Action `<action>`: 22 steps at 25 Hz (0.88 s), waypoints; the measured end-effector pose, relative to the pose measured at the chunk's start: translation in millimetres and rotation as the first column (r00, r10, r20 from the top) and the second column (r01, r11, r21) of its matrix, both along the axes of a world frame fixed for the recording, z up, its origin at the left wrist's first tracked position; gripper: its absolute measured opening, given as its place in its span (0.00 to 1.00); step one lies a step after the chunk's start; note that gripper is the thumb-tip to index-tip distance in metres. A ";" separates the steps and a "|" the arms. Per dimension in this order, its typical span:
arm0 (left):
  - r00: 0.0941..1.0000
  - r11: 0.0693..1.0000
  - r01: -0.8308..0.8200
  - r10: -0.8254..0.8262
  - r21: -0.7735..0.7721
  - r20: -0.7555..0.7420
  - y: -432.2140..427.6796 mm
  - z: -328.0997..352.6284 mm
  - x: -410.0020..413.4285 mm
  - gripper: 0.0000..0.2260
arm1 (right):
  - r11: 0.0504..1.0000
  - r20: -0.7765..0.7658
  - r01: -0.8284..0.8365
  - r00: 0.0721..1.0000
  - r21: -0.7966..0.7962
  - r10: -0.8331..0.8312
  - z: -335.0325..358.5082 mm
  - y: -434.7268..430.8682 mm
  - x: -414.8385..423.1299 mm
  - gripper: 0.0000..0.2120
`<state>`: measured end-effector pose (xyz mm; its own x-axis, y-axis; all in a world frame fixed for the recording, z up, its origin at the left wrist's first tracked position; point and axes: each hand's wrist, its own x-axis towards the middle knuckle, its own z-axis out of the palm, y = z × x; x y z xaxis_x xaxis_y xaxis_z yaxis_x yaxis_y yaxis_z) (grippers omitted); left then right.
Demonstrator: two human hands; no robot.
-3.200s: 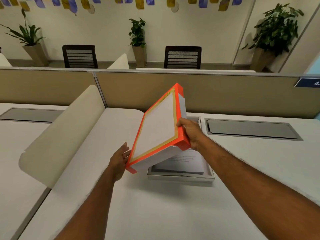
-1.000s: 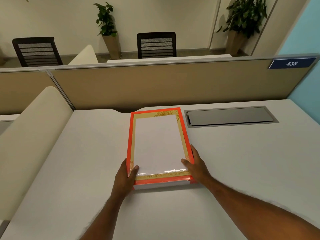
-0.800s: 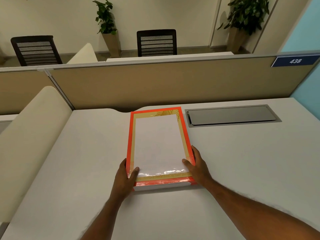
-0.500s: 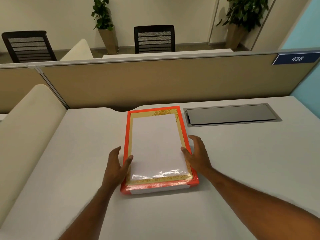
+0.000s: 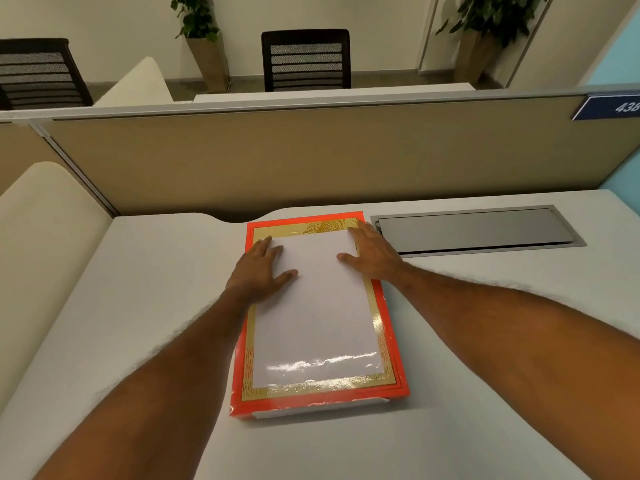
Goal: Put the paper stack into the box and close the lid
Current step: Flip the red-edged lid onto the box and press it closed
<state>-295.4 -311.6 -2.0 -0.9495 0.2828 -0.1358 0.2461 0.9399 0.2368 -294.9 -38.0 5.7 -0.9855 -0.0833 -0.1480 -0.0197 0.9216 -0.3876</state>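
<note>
Both hands lie flat and spread on the far half of the box lid, palms down, gripping nothing. The left hand rests over the lid's far left part, its fingers reaching across the gold border toward the orange edge and its thumb pointing inward on the white panel. The right hand rests over the far right part, its fingers stretching to the far right corner and its thumb also turned inward on the white panel; the two thumbs are apart, with bare white lid between them. Both forearms come in from the near corners of the view. The lid is orange-red at the rim, with a gold patterned frame around a glossy white centre that catches a streak of light near its close end. It sits level on the box, whose white side wall shows as a thin strip under the lid's near edge. The paper stack cannot be seen with the lid on. The box lies lengthwise on the white desk, its far end close to the tan partition. Just to the right of its far right corner is a grey cable hatch set into the desk. A blue number plate hangs on the partition's right end, and a black mesh chair stands beyond it.
</note>
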 end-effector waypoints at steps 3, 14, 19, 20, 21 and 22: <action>1.000 1.000 0.000 0.000 -0.025 -0.028 2.9 -4.8 -7.9 0.36 | 1.000 -0.009 0.013 1.000 -0.004 -0.013 -3.6 -1.5 -12.1 0.38; 0.995 0.996 -0.013 0.022 0.088 -0.098 7.2 -5.3 42.9 0.34 | 0.989 -0.024 0.062 0.998 -0.134 -0.066 -6.6 -8.2 46.7 0.35; 0.993 0.995 0.027 -0.017 0.092 -0.113 3.2 -13.3 108.3 0.34 | 0.996 -0.074 -0.010 0.997 -0.084 0.004 -17.4 -11.2 120.8 0.36; 0.994 0.996 0.026 -0.017 0.082 -0.107 3.3 -15.5 114.0 0.35 | 0.998 -0.080 -0.020 0.997 -0.062 0.015 -21.1 -13.2 128.1 0.36; 0.994 0.997 0.025 -0.018 0.073 -0.103 3.7 -16.7 117.7 0.35 | 0.999 -0.085 -0.029 0.996 -0.038 0.025 -24.1 -14.7 133.5 0.37; 0.995 0.998 0.022 -0.015 0.063 -0.099 4.1 -17.2 119.6 0.36 | 0.999 -0.089 -0.034 0.996 -0.016 0.032 -26.5 -15.5 136.6 0.37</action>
<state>-175.8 -307.5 -19.2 -0.9518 0.3057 -0.0232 0.2885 0.9185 0.2704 -158.3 -53.5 -20.7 -0.9913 -0.1180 -0.0585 -0.0851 0.9128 -0.3994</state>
